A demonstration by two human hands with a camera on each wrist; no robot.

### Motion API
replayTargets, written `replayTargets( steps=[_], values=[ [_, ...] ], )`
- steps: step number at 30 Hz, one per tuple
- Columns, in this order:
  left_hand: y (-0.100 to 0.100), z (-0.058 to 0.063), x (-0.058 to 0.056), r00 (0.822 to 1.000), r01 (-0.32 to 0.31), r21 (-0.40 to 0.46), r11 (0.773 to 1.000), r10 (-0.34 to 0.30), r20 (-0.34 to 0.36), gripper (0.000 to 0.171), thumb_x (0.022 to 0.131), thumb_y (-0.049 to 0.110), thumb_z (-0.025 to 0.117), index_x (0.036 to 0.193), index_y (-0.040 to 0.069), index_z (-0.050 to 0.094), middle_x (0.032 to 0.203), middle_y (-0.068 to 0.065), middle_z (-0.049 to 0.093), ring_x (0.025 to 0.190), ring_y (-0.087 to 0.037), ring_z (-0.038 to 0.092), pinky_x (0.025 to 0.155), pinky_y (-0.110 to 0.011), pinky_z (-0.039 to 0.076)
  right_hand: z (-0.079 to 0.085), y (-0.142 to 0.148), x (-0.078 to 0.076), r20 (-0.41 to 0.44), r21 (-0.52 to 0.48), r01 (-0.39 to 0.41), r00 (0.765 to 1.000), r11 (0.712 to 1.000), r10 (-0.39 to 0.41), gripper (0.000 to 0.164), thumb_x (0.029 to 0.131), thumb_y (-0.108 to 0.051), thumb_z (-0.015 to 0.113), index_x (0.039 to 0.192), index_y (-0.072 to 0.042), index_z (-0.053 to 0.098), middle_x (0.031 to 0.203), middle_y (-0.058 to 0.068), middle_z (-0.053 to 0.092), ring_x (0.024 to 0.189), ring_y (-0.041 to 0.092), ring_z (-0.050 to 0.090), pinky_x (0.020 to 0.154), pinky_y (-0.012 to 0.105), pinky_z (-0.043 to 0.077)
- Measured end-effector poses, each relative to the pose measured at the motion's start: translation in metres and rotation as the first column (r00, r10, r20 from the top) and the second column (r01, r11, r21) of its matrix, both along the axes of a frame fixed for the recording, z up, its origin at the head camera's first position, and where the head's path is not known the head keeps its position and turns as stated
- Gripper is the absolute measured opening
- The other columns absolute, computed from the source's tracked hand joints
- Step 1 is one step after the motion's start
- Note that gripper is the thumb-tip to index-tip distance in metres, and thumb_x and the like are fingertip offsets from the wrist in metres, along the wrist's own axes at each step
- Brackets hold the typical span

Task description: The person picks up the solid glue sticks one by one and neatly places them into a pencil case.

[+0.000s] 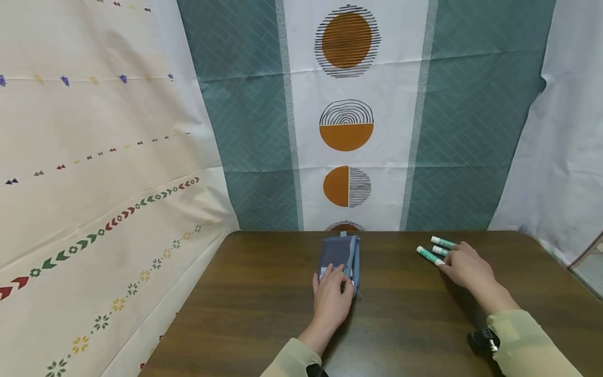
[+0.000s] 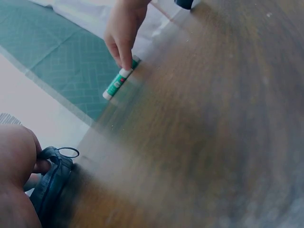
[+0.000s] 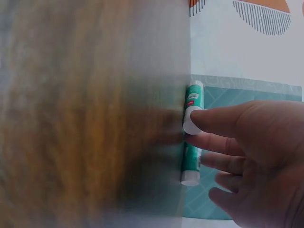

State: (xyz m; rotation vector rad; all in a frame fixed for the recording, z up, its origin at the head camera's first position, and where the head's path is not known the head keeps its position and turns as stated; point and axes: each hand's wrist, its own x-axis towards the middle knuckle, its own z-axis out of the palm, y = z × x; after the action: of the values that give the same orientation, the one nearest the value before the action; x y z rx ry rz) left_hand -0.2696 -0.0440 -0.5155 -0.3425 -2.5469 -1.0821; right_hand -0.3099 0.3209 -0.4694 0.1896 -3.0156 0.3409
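Note:
A blue-grey zippered pouch [image 1: 336,248] lies on the wooden table, and my left hand [image 1: 332,301] grips its near end. Something white and green [image 1: 347,272] peeks out beside those fingers. In the left wrist view the pouch [image 2: 52,183] shows a cord loop at its end. Three green glue sticks with white ends lie at the right: a back one [image 1: 443,242], a middle one [image 1: 440,251] and a front one [image 1: 430,256]. Over them is my right hand [image 1: 468,269]; its thumb and forefinger pinch the white end of the front glue stick [image 3: 192,121].
The brown table [image 1: 264,314] runs back to a hanging cloth [image 1: 348,104] with orange circles. A patterned cream cloth [image 1: 118,157] hangs along the left, and white cloth [image 1: 570,146] on the right. Dark cameras [image 1: 483,340] sit on the wrists.

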Motion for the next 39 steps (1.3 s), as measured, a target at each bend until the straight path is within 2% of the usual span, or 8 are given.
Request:
replayTargets(
  steps=[5,7,12,14,18,22,27,39],
  values=[
    [0.0,-0.003,0.001,1.0,0.001,-0.005,1.0,-0.001,0.015,0.025,0.102,0.014,0.066,0.078,0.02,0.064,0.15,-0.007,0.069,0.152,-0.035,0.052,0.125,-0.077,0.019,-0.003,-0.002,0.003,-0.014,-0.005,-0.002,1.0,1.0,0.002,0.018,0.098,-0.019,0.078,0.09,-0.003,0.079,0.113,0.03,0.066,0.12,0.054,0.052,0.088,0.063,0.055],
    [0.0,-0.003,0.001,1.0,-0.001,-0.006,1.0,0.001,0.015,0.025,0.102,0.014,0.066,0.078,0.02,0.064,0.15,-0.007,0.07,0.152,-0.035,0.052,0.124,-0.077,0.019,-0.004,-0.004,0.005,-0.043,-0.018,0.005,0.999,1.0,-0.006,0.017,0.097,-0.019,0.079,0.089,-0.003,0.079,0.112,0.03,0.067,0.119,0.053,0.054,0.089,0.064,0.055],
    [0.0,-0.004,0.002,1.0,-0.003,-0.001,1.0,0.003,0.011,0.025,0.102,0.014,0.067,0.078,0.02,0.064,0.149,-0.007,0.07,0.152,-0.036,0.052,0.124,-0.078,0.019,-0.004,-0.008,0.006,-0.093,-0.072,0.032,0.995,0.997,-0.039,0.019,0.098,-0.022,0.079,0.088,-0.005,0.078,0.096,0.018,0.067,0.096,0.04,0.059,0.075,0.059,0.055],
    [0.0,-0.004,0.002,1.0,-0.002,-0.002,1.0,0.002,0.011,0.025,0.102,0.014,0.067,0.078,0.02,0.064,0.149,-0.007,0.07,0.152,-0.036,0.052,0.124,-0.078,0.02,-0.005,-0.01,0.008,-0.109,-0.106,0.048,0.992,0.993,-0.06,0.02,0.098,-0.023,0.079,0.093,-0.004,0.079,0.099,0.021,0.069,0.097,0.043,0.062,0.074,0.061,0.055],
    [0.0,-0.005,0.003,1.0,0.001,-0.002,1.0,-0.001,0.014,0.025,0.102,0.014,0.067,0.078,0.02,0.064,0.149,-0.006,0.07,0.152,-0.035,0.052,0.124,-0.078,0.02,-0.003,-0.012,0.011,-0.117,-0.174,0.084,0.988,0.981,-0.106,0.026,0.1,-0.027,0.077,0.107,-0.002,0.08,0.117,0.033,0.07,0.104,0.052,0.066,0.07,0.064,0.055],
    [0.0,-0.005,0.002,1.0,0.002,0.005,1.0,-0.002,0.013,0.025,0.102,0.014,0.067,0.078,0.02,0.064,0.149,-0.006,0.07,0.152,-0.035,0.052,0.124,-0.078,0.019,0.001,-0.015,0.012,-0.077,-0.22,0.1,0.99,0.97,-0.119,0.033,0.103,-0.032,0.073,0.116,-0.002,0.079,0.115,0.031,0.073,0.093,0.043,0.07,0.063,0.056,0.054],
    [0.0,-0.003,0.001,1.0,-0.002,0.008,1.0,0.002,0.012,0.024,0.102,0.014,0.067,0.078,0.02,0.065,0.149,-0.006,0.07,0.152,-0.035,0.052,0.125,-0.077,0.019,0.006,-0.015,0.012,-0.039,-0.248,0.062,0.996,0.967,-0.074,0.035,0.104,-0.036,0.072,0.117,-0.004,0.078,0.109,0.021,0.077,0.084,0.031,0.066,0.062,0.044,0.047],
    [0.0,0.001,0.0,1.0,-0.006,-0.005,1.0,0.006,0.01,0.025,0.102,0.014,0.066,0.078,0.019,0.066,0.149,-0.005,0.07,0.153,-0.034,0.052,0.124,-0.077,0.019,0.008,-0.028,0.011,-0.011,-0.323,-0.042,0.999,0.945,0.041,0.031,0.104,-0.032,0.076,0.112,-0.002,0.077,0.099,0.006,0.075,0.078,0.021,0.056,0.069,0.04,0.045]
  ],
)
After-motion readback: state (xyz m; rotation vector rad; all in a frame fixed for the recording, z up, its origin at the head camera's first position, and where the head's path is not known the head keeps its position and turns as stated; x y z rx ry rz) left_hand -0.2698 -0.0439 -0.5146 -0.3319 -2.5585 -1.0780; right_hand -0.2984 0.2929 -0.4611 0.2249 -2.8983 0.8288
